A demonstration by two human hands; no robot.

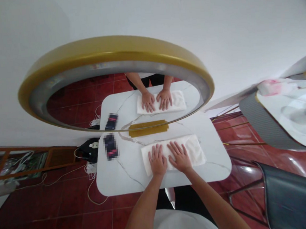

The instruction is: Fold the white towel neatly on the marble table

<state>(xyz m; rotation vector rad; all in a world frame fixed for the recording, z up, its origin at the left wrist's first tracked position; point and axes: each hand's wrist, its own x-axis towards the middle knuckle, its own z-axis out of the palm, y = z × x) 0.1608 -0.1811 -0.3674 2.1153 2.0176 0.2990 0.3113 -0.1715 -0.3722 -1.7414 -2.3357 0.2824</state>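
A white folded towel (196,150) lies flat on the white marbled table (116,182), close to its front edge. My left hand (157,160) rests palm down on the towel's left half, fingers stretched out. Just right of it, my right hand (179,156) is pressed flat on the towel's middle with its fingers spread. A narrow gap of towel shows between the two hands. Both palms hide the cloth under them.
Behind the towel stands a gold-rimmed oval mirror (113,47) on a gold base (148,128), reflecting the hands. A dark blurred-out object (110,146) lies at the table's left. On the right are a black chair (294,191) and another table (298,117). Cables (91,175) run along the left floor.
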